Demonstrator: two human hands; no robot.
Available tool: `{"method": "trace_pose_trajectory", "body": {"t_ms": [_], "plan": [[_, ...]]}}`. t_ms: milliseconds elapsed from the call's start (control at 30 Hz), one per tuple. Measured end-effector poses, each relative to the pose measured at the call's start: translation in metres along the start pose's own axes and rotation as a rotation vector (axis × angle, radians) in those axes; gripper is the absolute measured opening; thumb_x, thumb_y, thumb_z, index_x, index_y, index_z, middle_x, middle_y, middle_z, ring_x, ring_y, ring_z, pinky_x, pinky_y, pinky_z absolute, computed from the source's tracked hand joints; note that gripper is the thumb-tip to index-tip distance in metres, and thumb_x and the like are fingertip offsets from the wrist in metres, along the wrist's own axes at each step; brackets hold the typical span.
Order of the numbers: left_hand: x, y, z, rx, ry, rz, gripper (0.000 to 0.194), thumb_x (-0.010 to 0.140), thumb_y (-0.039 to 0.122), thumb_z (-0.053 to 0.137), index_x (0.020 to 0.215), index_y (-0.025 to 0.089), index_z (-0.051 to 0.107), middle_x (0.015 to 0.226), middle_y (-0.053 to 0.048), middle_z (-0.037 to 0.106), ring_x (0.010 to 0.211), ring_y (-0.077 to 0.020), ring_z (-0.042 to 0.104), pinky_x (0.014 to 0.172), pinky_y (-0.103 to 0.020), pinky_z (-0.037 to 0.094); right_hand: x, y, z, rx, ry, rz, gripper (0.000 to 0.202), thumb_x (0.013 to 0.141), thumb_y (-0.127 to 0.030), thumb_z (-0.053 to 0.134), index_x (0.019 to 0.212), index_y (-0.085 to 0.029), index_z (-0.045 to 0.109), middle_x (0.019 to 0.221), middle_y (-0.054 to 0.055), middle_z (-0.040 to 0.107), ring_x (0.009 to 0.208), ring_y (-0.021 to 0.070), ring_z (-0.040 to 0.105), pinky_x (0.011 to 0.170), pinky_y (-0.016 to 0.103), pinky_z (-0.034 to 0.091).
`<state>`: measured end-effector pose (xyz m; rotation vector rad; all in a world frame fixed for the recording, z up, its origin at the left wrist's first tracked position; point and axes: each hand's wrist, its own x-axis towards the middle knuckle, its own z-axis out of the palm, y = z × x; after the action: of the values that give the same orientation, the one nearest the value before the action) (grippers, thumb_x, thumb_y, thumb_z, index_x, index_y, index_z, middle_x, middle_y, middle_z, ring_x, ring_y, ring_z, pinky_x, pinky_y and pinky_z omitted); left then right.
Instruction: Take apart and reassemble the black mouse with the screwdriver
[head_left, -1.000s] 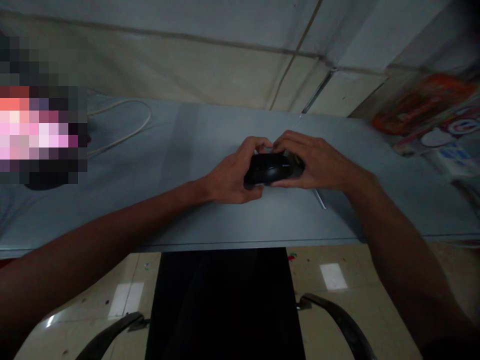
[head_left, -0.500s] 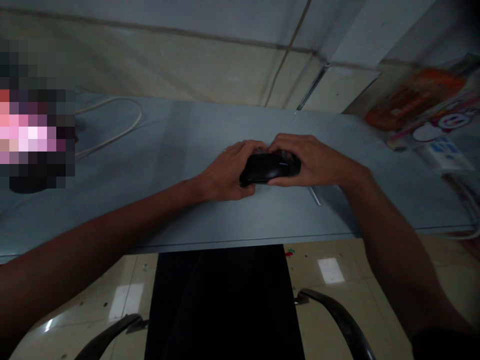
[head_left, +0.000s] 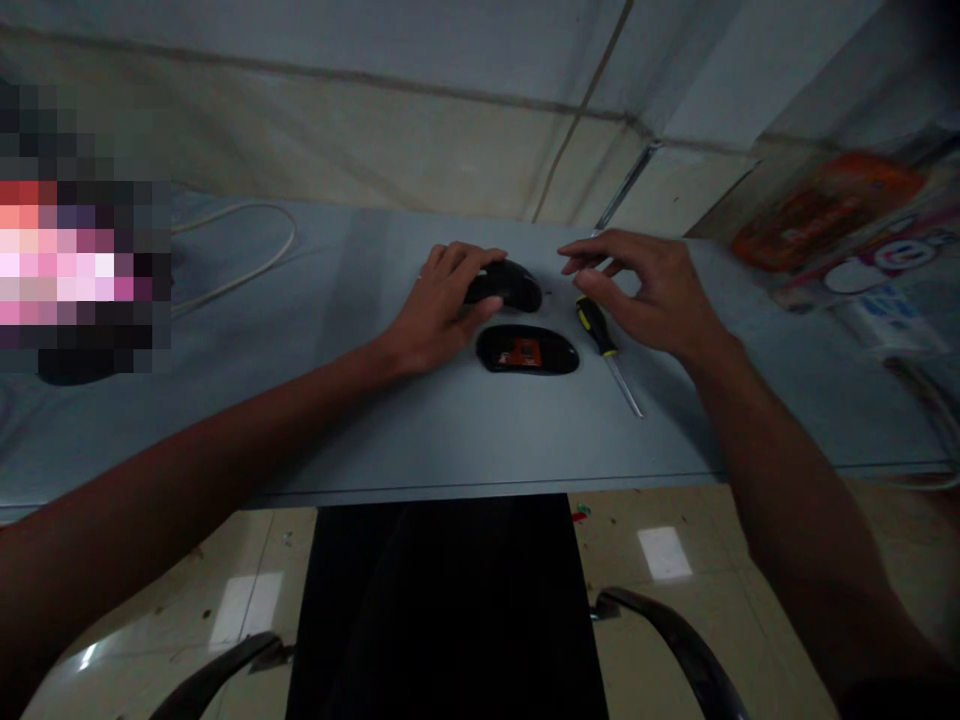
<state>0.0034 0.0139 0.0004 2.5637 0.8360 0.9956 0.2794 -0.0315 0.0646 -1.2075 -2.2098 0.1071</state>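
- Gripping the black mouse cover (head_left: 521, 287) at its 9 o'clock end, the left hand (head_left: 439, 315) had its thumb along the 6 o'clock edge and its fingers curled over the top; 12 o'clock pointed toward the wall (head_left: 375, 130).
- The mouse cover was located at the middle of the grey desk (head_left: 412, 430).
- The mouse base (head_left: 559, 358), with an orange circuit board (head_left: 527, 352) exposed, lay just beside the cover at its 6 o'clock side.
- The right hand (head_left: 637, 285) was positioned at 3 o'clock from the cover, apart from it. Its fingers were parted and loosely bent; no object could be made out between them.
- A screwdriver (head_left: 594, 325) lay at 3 o'clock from the base, below the right hand, its shaft directed to 5 o'clock.
- A white cable (head_left: 289, 240) curved across the desk at 10 o'clock from the left hand.
- An orange package (head_left: 832, 210) was located at 2 o'clock from the right hand.
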Motion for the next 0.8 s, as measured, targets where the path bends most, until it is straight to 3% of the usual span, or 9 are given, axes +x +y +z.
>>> {"method": "trace_pose_trajectory", "body": {"t_ms": [100, 233, 333, 467, 667, 767, 800], "plan": [[0.002, -0.011, 0.000, 0.061, -0.047, -0.103, 0.055, 0.101, 0.044, 0.052, 0.149, 0.017, 0.049, 0.139, -0.012, 0.058, 0.128, -0.0307, 0.048, 0.115, -0.051, 0.041, 0.001, 0.004, -0.001, -0.062, 0.084, 0.036, 0.029, 0.097, -0.047, 0.066, 0.107, -0.024, 0.079, 0.098, 0.008, 0.079, 0.079, 0.0220, 0.072, 0.070, 0.037, 0.056], [0.002, -0.009, 0.003, 0.112, -0.135, -0.160, 0.058, 0.100, 0.034, 0.052, 0.154, 0.014, 0.045, 0.145, -0.014, 0.058, 0.129, -0.0326, 0.047, 0.117, -0.055, 0.041, 0.002, 0.007, -0.003, -0.090, 0.133, 0.074, 0.025, 0.096, -0.044, 0.065, 0.098, -0.024, 0.079, 0.091, 0.006, 0.080, 0.067, 0.0177, 0.069, 0.065, 0.034, 0.054], [0.002, -0.003, 0.005, 0.153, -0.212, -0.187, 0.060, 0.102, 0.034, 0.051, 0.158, 0.016, 0.042, 0.152, -0.013, 0.056, 0.134, -0.0347, 0.046, 0.118, -0.060, 0.040, 0.003, 0.008, -0.005, -0.101, 0.126, 0.108, 0.024, 0.097, -0.042, 0.064, 0.094, -0.023, 0.079, 0.087, 0.004, 0.080, 0.063, 0.0158, 0.067, 0.065, 0.033, 0.053], [0.006, 0.002, 0.009, 0.222, -0.223, -0.184, 0.059, 0.103, 0.038, 0.052, 0.158, 0.017, 0.045, 0.152, -0.014, 0.057, 0.134, -0.0366, 0.047, 0.115, -0.064, 0.041, 0.003, 0.009, -0.006, -0.120, 0.122, 0.109, 0.025, 0.097, -0.039, 0.062, 0.093, -0.021, 0.079, 0.086, 0.004, 0.080, 0.062, 0.0156, 0.066, 0.066, 0.033, 0.053], [0.016, 0.001, 0.018, 0.232, -0.154, -0.112, 0.062, 0.104, 0.048, 0.053, 0.157, 0.016, 0.048, 0.145, -0.018, 0.061, 0.127, -0.0382, 0.050, 0.107, -0.065, 0.044, 0.002, 0.008, -0.008, -0.128, 0.078, 0.101, 0.029, 0.097, -0.045, 0.060, 0.091, -0.022, 0.077, 0.079, 0.003, 0.078, 0.058, 0.0161, 0.065, 0.066, 0.034, 0.052], [0.013, 0.015, 0.012, 0.202, -0.049, 0.069, 0.056, 0.106, 0.050, 0.049, 0.151, 0.016, 0.055, 0.145, -0.016, 0.061, 0.127, -0.0343, 0.050, 0.107, -0.056, 0.045, 0.002, 0.007, -0.010, -0.140, 0.097, 0.092, 0.031, 0.098, -0.048, 0.060, 0.091, -0.023, 0.078, 0.078, 0.003, 0.078, 0.060, 0.0176, 0.066, 0.065, 0.035, 0.052], [0.012, 0.022, 0.009, 0.185, -0.072, 0.143, 0.050, 0.107, 0.049, 0.048, 0.144, 0.018, 0.060, 0.138, -0.014, 0.065, 0.123, -0.0317, 0.053, 0.105, -0.051, 0.046, 0.002, 0.007, -0.010, -0.139, 0.103, 0.092, 0.032, 0.098, -0.049, 0.059, 0.092, -0.024, 0.078, 0.078, 0.004, 0.078, 0.060, 0.0183, 0.067, 0.065, 0.036, 0.053]]}}
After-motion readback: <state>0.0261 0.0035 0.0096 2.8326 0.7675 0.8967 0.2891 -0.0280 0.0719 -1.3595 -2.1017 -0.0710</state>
